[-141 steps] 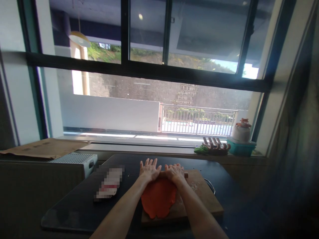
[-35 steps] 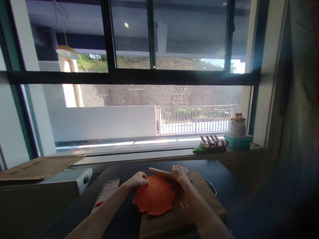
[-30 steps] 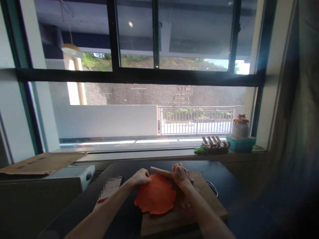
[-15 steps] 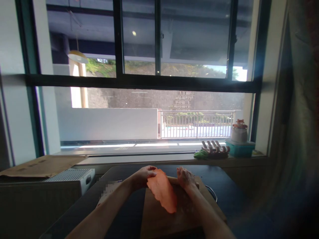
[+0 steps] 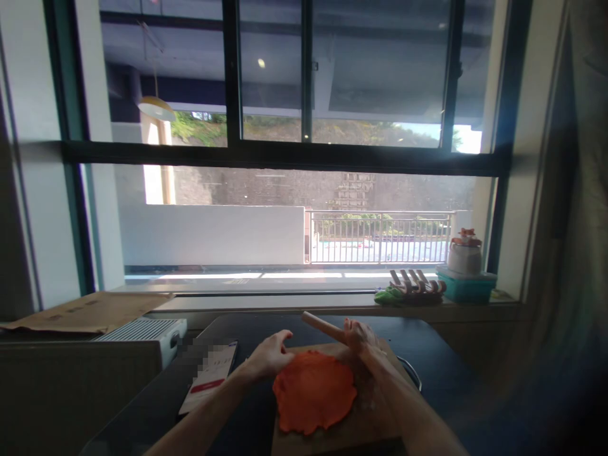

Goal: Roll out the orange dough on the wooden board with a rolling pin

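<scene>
A flat orange sheet of dough with a ragged edge lies spread on a wooden board. My left hand is at the sheet's upper left edge, thumb and fingers apart; whether the thumb touches the dough I cannot tell. In my right hand is a wooden rolling pin, gripped toward its right part, its free end tilted up and to the left beyond the dough. My fingers and palm hide the rest of the pin.
A phone lies on the dark table, left of the board. At the board's right is a thin curved metallic edge. The window sill holds a teal box, a white jar, a rack and green cloth.
The dough, hanging from my left hand before, now lies flat on the board. My left hand has let go of it. The rolling pin's left end has swung up and away.
</scene>
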### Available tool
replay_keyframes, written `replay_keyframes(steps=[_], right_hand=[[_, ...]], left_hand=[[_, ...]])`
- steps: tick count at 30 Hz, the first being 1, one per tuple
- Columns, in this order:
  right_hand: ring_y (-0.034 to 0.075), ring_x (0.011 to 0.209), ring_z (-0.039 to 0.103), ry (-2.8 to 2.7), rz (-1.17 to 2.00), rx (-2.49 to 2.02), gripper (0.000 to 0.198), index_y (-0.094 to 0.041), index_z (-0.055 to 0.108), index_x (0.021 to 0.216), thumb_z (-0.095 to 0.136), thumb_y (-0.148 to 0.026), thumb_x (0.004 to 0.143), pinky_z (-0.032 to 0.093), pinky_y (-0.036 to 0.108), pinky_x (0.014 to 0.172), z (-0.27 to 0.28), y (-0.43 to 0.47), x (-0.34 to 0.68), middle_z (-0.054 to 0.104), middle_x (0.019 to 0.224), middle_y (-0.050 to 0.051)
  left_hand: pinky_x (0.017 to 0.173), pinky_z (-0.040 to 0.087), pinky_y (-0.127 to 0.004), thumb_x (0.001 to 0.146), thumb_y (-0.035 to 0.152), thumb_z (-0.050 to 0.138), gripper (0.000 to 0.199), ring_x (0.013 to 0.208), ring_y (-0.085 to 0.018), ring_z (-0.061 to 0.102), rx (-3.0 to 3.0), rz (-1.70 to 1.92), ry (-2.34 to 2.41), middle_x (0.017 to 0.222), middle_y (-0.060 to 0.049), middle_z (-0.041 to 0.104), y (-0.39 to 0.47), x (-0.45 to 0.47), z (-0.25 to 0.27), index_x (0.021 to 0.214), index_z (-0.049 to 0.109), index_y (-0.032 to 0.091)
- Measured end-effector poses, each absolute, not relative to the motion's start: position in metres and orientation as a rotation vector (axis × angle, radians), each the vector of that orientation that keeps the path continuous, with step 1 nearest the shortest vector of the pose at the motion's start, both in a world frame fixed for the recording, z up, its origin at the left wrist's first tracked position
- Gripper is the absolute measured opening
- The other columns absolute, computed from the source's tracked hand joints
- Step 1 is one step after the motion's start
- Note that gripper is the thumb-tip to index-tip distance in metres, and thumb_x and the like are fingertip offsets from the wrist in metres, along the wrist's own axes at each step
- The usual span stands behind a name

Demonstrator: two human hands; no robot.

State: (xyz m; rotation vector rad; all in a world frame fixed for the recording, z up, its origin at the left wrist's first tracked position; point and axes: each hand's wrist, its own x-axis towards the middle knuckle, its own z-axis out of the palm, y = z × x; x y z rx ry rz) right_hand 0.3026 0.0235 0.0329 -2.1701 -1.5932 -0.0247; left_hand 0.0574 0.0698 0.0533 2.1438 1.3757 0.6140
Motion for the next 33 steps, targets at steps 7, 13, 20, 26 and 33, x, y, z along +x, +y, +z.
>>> replay_keyframes(steps=[7, 13, 20, 26, 33], right_hand=[[0.022, 0.087, 0.065, -1.851, -0.028, -2.051, 0.036, -0.023, 0.068, 0.094, 0.034, -0.036, 0.094, 0.043, 0.030, 0.077, 0.023, 0.021, 0.269, 0.072, 0.090, 0.008], [0.024, 0.108, 0.057, -1.801, -0.002, -2.095, 0.039, -0.022, 0.062, 0.113, 0.033, -0.040, 0.094, 0.042, 0.033, 0.086, 0.028, 0.035, 0.261, 0.065, 0.114, 0.009], [0.027, 0.110, 0.055, -1.763, -0.031, -2.198, 0.044, -0.022, 0.066, 0.107, 0.031, -0.043, 0.095, 0.039, 0.041, 0.092, 0.028, 0.032, 0.249, 0.065, 0.113, 0.011], [0.026, 0.105, 0.057, -1.760, -0.159, -2.147, 0.044, -0.021, 0.069, 0.096, 0.031, -0.041, 0.096, 0.038, 0.039, 0.092, 0.017, 0.005, 0.238, 0.067, 0.106, 0.011], [0.026, 0.102, 0.061, -1.776, -0.110, -2.240, 0.047, -0.020, 0.070, 0.100, 0.028, -0.040, 0.096, 0.039, 0.040, 0.091, 0.026, 0.012, 0.238, 0.070, 0.104, 0.010]], left_hand=[[0.105, 0.032, -0.030, 0.090, 0.028, 0.035, 0.041, 0.125, -0.020, 0.048, 2.446, 0.681, 1.470, 0.133, -0.011, 0.056, 0.076, 0.064, 0.072, 0.125, 0.054, 0.016], [0.110, 0.022, -0.052, 0.090, 0.044, 0.032, 0.050, 0.136, -0.028, 0.034, 2.583, 0.265, 1.432, 0.141, -0.010, 0.049, 0.067, 0.090, 0.034, 0.128, 0.055, 0.020], [0.111, 0.016, -0.057, 0.092, 0.046, 0.020, 0.058, 0.138, -0.030, 0.031, 2.630, 0.192, 1.506, 0.142, -0.012, 0.048, 0.074, 0.097, 0.034, 0.133, 0.051, 0.018], [0.113, 0.014, -0.050, 0.091, 0.045, 0.020, 0.061, 0.140, -0.026, 0.026, 2.679, 0.231, 1.491, 0.149, -0.011, 0.038, 0.047, 0.084, 0.027, 0.141, 0.040, 0.015], [0.111, 0.018, -0.053, 0.091, 0.048, 0.020, 0.062, 0.138, -0.028, 0.030, 2.674, 0.232, 1.508, 0.145, -0.012, 0.043, 0.058, 0.089, 0.027, 0.138, 0.045, 0.015]])
